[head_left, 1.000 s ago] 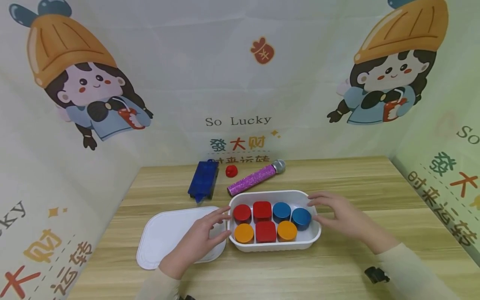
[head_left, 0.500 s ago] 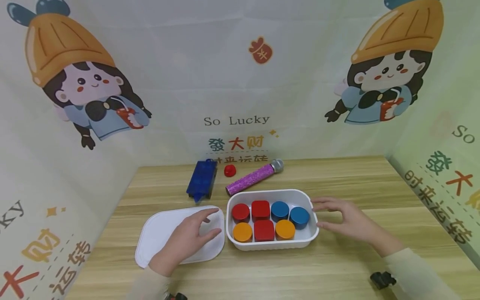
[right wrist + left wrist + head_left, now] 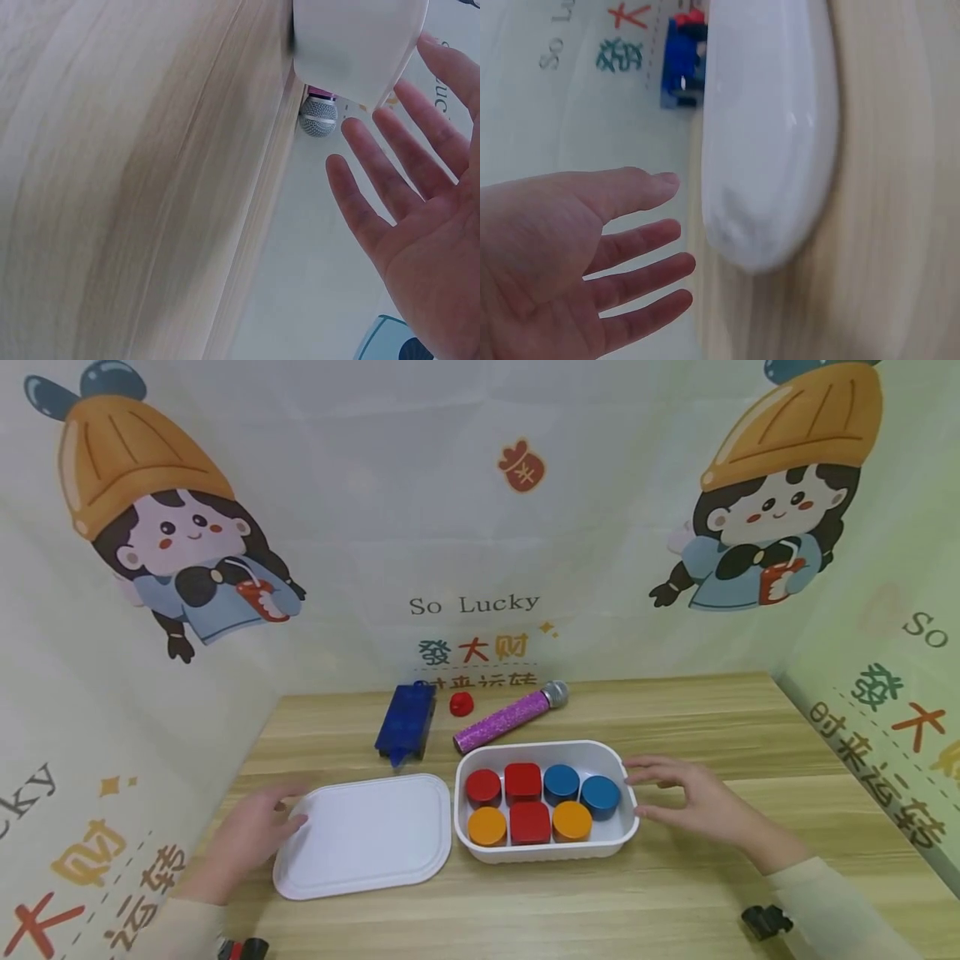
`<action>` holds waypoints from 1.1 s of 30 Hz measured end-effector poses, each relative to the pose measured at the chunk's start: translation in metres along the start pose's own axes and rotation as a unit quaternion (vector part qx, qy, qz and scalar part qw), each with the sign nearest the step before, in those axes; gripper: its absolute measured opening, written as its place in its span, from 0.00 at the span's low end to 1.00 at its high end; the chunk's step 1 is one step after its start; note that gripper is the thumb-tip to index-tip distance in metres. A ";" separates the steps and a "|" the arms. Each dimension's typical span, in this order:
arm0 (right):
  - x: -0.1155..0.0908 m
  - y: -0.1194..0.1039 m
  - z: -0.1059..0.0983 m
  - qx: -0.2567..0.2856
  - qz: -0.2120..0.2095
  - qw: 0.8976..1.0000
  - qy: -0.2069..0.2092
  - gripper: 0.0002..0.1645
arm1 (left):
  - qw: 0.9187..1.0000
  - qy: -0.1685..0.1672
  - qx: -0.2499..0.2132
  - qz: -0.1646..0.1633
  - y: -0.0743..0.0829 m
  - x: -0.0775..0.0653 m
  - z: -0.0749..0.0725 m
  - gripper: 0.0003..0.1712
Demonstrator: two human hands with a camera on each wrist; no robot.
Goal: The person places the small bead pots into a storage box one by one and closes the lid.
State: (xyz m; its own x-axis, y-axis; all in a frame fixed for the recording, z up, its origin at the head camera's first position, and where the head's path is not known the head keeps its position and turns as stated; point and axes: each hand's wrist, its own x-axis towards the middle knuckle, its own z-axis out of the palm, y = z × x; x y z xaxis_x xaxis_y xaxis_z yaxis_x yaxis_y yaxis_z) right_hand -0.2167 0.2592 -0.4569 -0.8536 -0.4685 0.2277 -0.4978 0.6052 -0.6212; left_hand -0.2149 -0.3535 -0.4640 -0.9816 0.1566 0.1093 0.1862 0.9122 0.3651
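Observation:
A white box [image 3: 543,855] with rounded corners stands uncovered on the table. In it are two red square pieces [image 3: 522,782], a red round one [image 3: 483,787], two blue round ones [image 3: 561,783] and two orange round ones [image 3: 572,821]. Flat to its left lies a white lid [image 3: 367,835]. My left hand [image 3: 251,831] is beside the lid's left end, fingers spread and holding nothing; the left wrist view shows a gap between hand and lid [image 3: 769,127]. My right hand [image 3: 697,797] is at the box's right end, fingers extended; whether the fingertips touch the wall cannot be told.
Behind the box lie a purple glittery microphone [image 3: 504,722], a small red piece [image 3: 461,703] and a blue toy-like object [image 3: 406,723]. A printed cloth [image 3: 360,543] hangs along the table's back and sides.
My left hand has left the box's left end and moved left across the lid to its far end. The right hand has drawn back slightly from the box's right rim.

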 end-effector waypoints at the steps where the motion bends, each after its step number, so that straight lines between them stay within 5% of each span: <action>1: 0.000 0.000 0.000 -0.001 0.001 1.000 0.000 0.21 | 1.000 -0.005 -0.002 -0.003 -0.007 -0.001 -0.001 0.24; 9: 0.000 -0.001 0.001 -0.004 0.003 1.000 -0.002 0.21 | 0.999 -0.032 -0.003 -0.018 -0.035 -0.007 -0.002 0.24; 20: -0.002 0.003 0.003 -0.015 0.008 1.000 0.000 0.21 | 0.999 -0.025 -0.012 0.021 -0.045 -0.008 0.006 0.16; 24: -0.002 0.004 0.003 -0.013 0.007 1.000 0.003 0.21 | 0.999 -0.027 -0.047 0.003 -0.048 -0.007 0.008 0.17; 28: -0.002 0.004 0.003 -0.015 0.005 1.000 0.004 0.22 | 0.989 -0.053 -0.137 -0.034 -0.050 -0.008 0.008 0.20; 33: -0.002 0.003 0.002 -0.020 0.010 1.000 0.002 0.22 | 0.963 -0.084 -0.250 -0.063 -0.056 -0.007 0.006 0.25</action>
State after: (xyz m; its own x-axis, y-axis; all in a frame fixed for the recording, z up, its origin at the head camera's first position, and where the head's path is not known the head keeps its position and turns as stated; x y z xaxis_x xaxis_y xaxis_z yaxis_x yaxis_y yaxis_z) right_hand -0.2164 0.2606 -0.4612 -0.8637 -0.4542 0.2186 -0.4867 0.6388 -0.5958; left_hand -0.2188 -0.4039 -0.4907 -0.9829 0.1542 -0.1010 0.0212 0.6387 0.7692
